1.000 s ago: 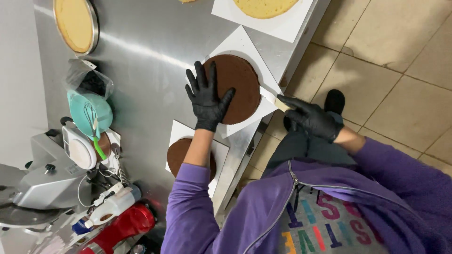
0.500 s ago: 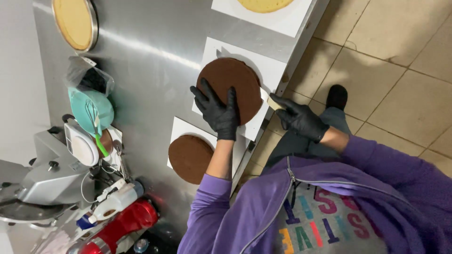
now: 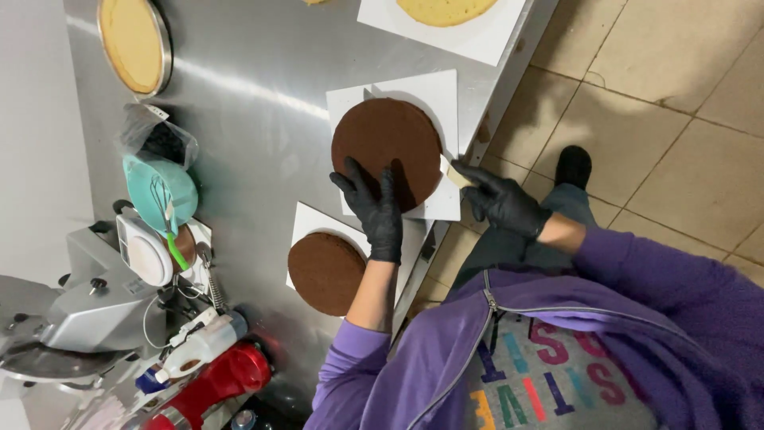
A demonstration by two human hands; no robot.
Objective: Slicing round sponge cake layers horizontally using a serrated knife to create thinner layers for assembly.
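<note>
Now the left hand (image 3: 380,211) lies flat, fingers spread, on the chocolate cake layer (image 3: 386,147) to steady it on its white card (image 3: 434,99), while the right hand (image 3: 497,199) is clenched round a knife handle (image 3: 459,176) at the cake's edge

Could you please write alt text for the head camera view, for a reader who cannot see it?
A person's black-gloved left hand rests on a round chocolate cake on white card, while the right hand holds a knife handle at its edge. A smaller cake lies nearby on the steel table.
</note>
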